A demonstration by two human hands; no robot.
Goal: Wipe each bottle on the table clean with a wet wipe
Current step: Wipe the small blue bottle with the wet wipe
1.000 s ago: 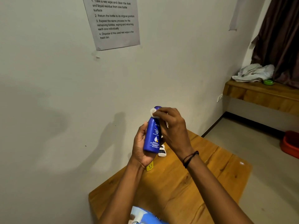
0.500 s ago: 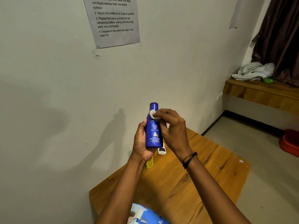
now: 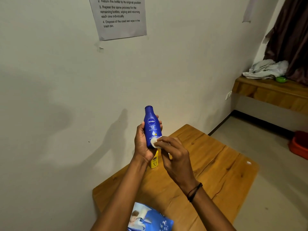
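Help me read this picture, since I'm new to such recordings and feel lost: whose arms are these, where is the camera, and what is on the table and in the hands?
There is no machine here: these are a person's two bare arms. The camera is worn on their head and looks forward and down, so the arms come in from the bottom edge. The left hand grips a blue bottle, held roughly upright above the wooden table. The right hand pinches a small white wet wipe and presses it against the lower part of that bottle. On the table stands a small yellow bottle, partly hidden behind the hands. A blue wipes pack lies at the near edge. A printed instruction sheet hangs on the wall.
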